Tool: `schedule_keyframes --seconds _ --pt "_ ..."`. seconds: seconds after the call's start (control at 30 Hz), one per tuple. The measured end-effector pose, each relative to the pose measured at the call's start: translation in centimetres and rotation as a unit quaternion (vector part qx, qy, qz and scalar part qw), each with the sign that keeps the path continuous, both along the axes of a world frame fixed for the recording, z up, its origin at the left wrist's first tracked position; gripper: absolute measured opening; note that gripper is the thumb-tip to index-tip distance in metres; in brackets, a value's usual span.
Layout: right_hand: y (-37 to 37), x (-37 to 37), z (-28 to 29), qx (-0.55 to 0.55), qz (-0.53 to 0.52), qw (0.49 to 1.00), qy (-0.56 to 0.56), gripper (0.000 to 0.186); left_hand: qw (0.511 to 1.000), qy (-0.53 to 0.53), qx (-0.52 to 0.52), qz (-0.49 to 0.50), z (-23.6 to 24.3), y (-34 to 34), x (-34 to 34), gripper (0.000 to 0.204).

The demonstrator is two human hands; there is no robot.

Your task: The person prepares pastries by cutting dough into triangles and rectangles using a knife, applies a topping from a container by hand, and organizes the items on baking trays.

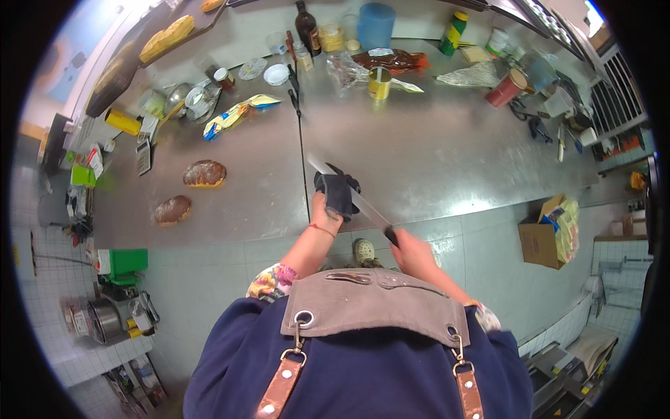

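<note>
My right hand [413,254] is closed round the black handle of a long knife [372,213], just off the table's front edge. The blade slants up and left across the edge of the steel table [447,153]. A black cloth [338,194] is folded about the middle of the blade, whose tip sticks out beyond it. My left hand [326,211] grips this cloth round the blade; the cloth hides most of its fingers. Two brown loaves dusted with white, a farther loaf [205,173] and a nearer loaf [173,209], lie on the table to the left.
Along the back stand a dark bottle [307,29], a blue tub [375,26] and a yellow can [379,84]. A yellow-and-blue packet [241,117] lies at the back left, near a calculator [144,158]. On the floor at the right is a cardboard box [543,237].
</note>
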State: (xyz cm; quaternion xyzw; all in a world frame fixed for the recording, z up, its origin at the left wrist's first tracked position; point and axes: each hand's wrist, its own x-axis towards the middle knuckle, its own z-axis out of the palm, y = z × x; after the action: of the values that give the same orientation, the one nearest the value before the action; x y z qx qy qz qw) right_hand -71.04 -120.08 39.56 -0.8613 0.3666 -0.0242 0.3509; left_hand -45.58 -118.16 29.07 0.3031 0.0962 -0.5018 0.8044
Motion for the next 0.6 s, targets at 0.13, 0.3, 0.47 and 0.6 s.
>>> schedule_keyframes --seconds 0.13,0.3,0.47,0.6 --pt "1.0 -10.5 -0.7 0.071 -0.075 0.990 0.092 0.026 0.992 0.033 -0.111 -0.044 -5.4 -2.0 2.0 0.026" --pt "4.4 -22.7 -10.9 0.031 -0.303 0.952 -0.020 0.022 0.938 -0.242 0.221 -0.116 -3.7 -8.9 2.8 0.036" --pt "0.7 -8.2 -4.4 0.030 -0.215 0.974 -0.063 0.030 0.620 -0.618 0.350 -0.332 -4.0 -6.2 4.5 0.058" --pt "0.9 1.2 -7.1 -0.068 -0.168 0.976 -0.120 0.031 0.393 -0.674 0.386 -0.492 4.6 7.0 11.1 0.060"
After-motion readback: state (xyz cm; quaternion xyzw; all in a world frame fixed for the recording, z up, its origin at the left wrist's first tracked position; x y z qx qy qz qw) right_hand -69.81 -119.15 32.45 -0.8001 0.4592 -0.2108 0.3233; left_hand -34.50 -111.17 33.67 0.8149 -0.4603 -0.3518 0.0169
